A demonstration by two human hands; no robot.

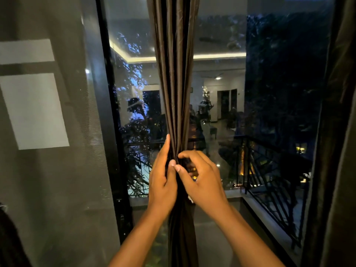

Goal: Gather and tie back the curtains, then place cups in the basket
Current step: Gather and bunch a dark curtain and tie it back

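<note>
A dark brown curtain (174, 78) hangs gathered into a narrow bunch in front of the window, at the middle of the view. My left hand (162, 182) wraps the bunch from its left side, thumb pressed against the folds. My right hand (200, 180) grips it from the right at the same height, fingers curled around the fabric, both thumbs meeting at the front. Whether a tie-back band is under my fingers is hidden. No cups or basket are in view.
A large glass window (231, 112) with a black frame (111, 132) reflects a lit room. Outside runs a black balcony railing (269, 180). A grey mesh screen (48, 132) fills the left. Another dark curtain (339, 151) hangs at the right edge.
</note>
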